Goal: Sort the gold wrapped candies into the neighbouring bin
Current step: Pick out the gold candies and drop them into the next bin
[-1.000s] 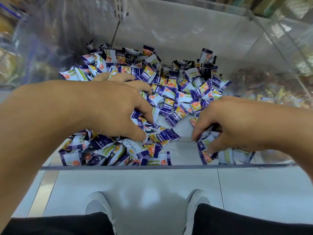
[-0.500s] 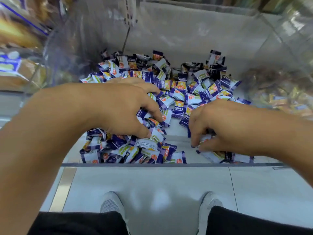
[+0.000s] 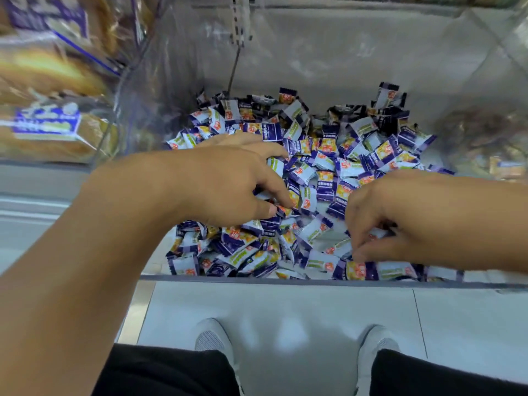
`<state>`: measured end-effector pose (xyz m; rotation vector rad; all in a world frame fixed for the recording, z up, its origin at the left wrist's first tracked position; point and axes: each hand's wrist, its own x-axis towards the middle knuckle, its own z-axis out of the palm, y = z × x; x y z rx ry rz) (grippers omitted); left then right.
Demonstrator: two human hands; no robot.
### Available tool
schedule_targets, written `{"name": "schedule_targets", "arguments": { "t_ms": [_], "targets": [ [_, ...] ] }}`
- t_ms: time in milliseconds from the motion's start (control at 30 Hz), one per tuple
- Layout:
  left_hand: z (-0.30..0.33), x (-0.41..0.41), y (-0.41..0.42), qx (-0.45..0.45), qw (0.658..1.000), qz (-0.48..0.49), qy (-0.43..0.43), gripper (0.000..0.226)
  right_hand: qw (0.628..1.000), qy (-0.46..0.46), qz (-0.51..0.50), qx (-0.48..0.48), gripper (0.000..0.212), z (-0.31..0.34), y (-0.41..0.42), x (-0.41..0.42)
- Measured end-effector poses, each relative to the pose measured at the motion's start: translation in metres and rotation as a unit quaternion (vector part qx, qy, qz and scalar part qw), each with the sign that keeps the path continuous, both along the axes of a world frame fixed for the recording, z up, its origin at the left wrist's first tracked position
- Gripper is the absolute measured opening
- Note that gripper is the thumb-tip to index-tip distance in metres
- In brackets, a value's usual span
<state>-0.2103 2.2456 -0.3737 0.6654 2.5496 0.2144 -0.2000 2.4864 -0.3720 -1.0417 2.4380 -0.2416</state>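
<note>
A heap of purple-and-white wrapped candies (image 3: 323, 167) fills the clear bin (image 3: 285, 278) in front of me. My left hand (image 3: 228, 181) lies on the left side of the heap, fingers curled down, with thumb and forefinger pinching a candy (image 3: 283, 210). My right hand (image 3: 400, 215) digs into the front right of the heap, its fingers curled round a white wrapper (image 3: 378, 233). Gold-brown wrapped candies (image 3: 485, 135) show blurred through the bin's right wall. No gold wrapper shows in the heap.
Behind the clear left wall, another bin holds blurred gold-and-blue packets (image 3: 48, 127). A price-tag holder (image 3: 238, 21) hangs at the back wall. Below the bin's front edge are the white floor and my two grey shoes (image 3: 214, 335).
My view has swung left, so the bin sits further right in the frame. My right hand has slid left through the candies toward my left hand, and both hands' fingers have curled tighter.
</note>
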Motion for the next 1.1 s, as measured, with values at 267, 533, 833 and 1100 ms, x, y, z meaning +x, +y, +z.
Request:
{"name": "schedule_targets", "arguments": {
  "t_ms": [267, 533, 833, 1100],
  "targets": [
    [0.003, 0.001, 0.002, -0.030, 0.999, 0.021, -0.026, 0.018, 0.997, -0.049, 0.055, -0.023, 0.042, -0.024, -0.030, -0.004],
    [0.003, -0.005, -0.006, -0.036, 0.999, -0.001, -0.030, 0.020, 0.998, -0.060, 0.013, -0.003, 0.021, 0.012, -0.002, 0.000],
    [0.007, -0.004, -0.008, -0.028, 0.999, 0.007, -0.042, 0.021, 0.978, -0.085, 0.181, 0.059, 0.036, -0.072, -0.008, -0.007],
    [0.012, -0.005, -0.007, -0.039, 0.998, -0.001, -0.051, 0.019, 0.984, -0.121, 0.005, -0.132, 0.047, -0.006, -0.038, -0.005]
  ]
}}
